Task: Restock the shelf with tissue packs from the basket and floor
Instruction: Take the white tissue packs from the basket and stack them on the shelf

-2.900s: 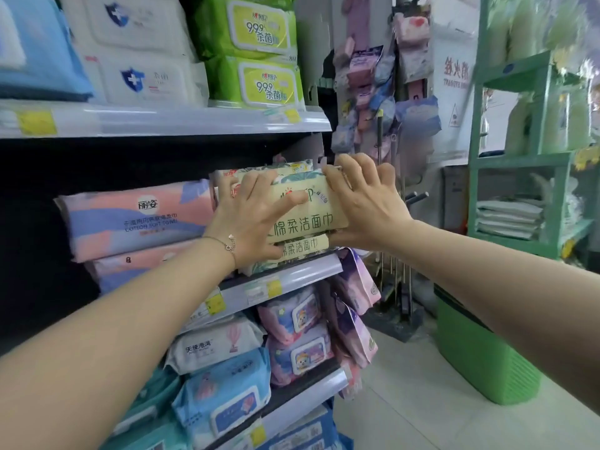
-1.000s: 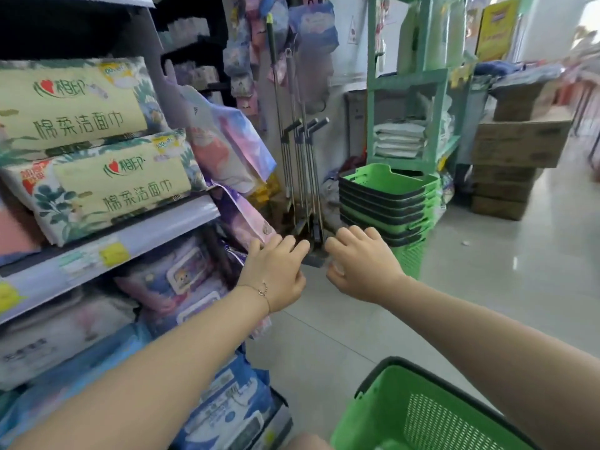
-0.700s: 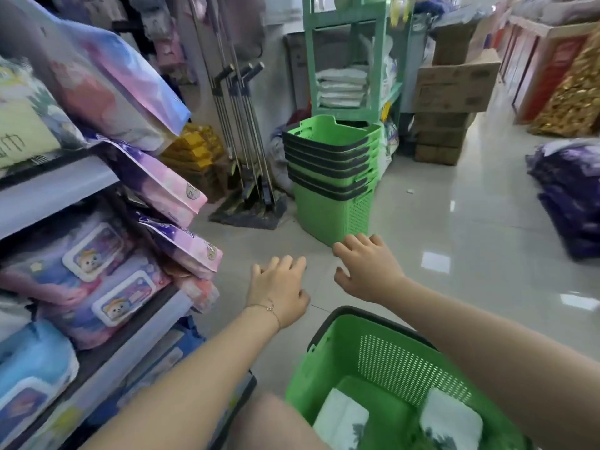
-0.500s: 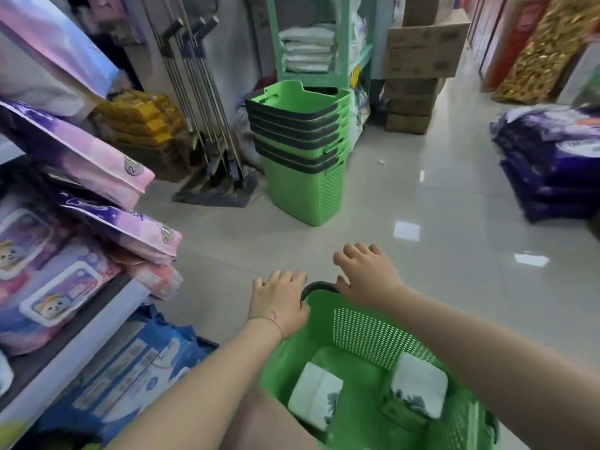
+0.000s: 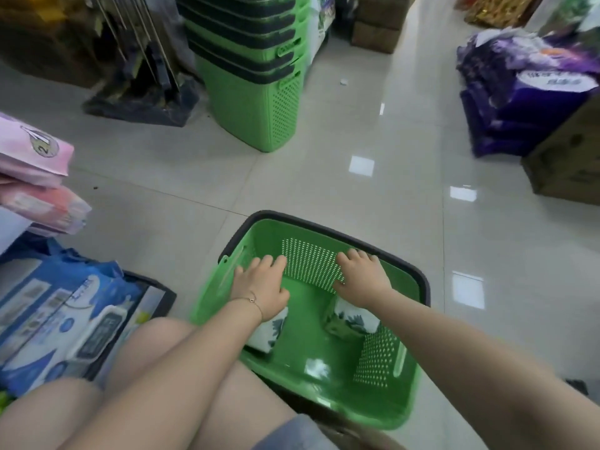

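Note:
A green basket (image 5: pixel 383 362) with a dark rim stands on the floor right in front of me. Two white tissue packs with a leaf print lie in it: one (image 5: pixel 268 332) on the left, one (image 5: pixel 352 323) on the right. My left hand (image 5: pixel 261 285) hovers inside the basket above the left pack, fingers spread and holding nothing. My right hand (image 5: pixel 362 274) is spread the same way above the right pack, empty. Whether either hand touches its pack is hidden by the hands themselves.
The shelf's edge is at the left, with pink packs (image 5: pixel 35 177) on it and blue wipe packs (image 5: pixel 61 313) below. A stack of green baskets (image 5: pixel 256 76) stands ahead on the tiled floor. Purple packs (image 5: pixel 526 92) and a cardboard box (image 5: pixel 571 164) are at the right.
My view swung from the shelf down to the basket. Both hands left the packs on the shelf and dropped, empty, into the basket above the two packs.

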Motion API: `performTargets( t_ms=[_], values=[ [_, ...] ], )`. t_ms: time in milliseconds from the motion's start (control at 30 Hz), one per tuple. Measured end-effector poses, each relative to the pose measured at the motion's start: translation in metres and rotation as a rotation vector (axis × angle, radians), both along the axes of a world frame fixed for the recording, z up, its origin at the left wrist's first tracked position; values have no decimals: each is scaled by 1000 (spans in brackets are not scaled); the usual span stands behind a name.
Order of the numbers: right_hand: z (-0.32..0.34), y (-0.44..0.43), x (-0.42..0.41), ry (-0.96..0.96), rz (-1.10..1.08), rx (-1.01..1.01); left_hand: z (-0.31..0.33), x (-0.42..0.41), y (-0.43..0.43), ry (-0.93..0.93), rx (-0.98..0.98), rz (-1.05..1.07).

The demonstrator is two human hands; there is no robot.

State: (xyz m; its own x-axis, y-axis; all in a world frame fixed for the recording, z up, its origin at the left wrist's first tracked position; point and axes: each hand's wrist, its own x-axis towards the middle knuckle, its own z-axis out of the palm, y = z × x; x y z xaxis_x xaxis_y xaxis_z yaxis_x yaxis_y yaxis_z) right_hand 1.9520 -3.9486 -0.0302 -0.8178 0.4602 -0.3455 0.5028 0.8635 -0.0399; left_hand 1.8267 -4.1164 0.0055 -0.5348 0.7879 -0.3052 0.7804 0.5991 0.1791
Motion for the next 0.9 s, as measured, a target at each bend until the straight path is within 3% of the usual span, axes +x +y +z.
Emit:
performTargets(
  t_ms=[167, 467, 767, 900],
  values=[
    [-31, -4, 24, -141, -192, -134, -6, -3, 1, -64, -22, 40],
    [-58, -10, 39, -148, -485, -368, -16, -4, 4, -99, -124, -13],
    [-80, -20, 34, -229, -344, -147, -19, -12, 6, -126, -125, 21],
    [-85, -24, 36, -262, -315, -146, -21, -13, 7, -131, -124, 17]
  ],
)
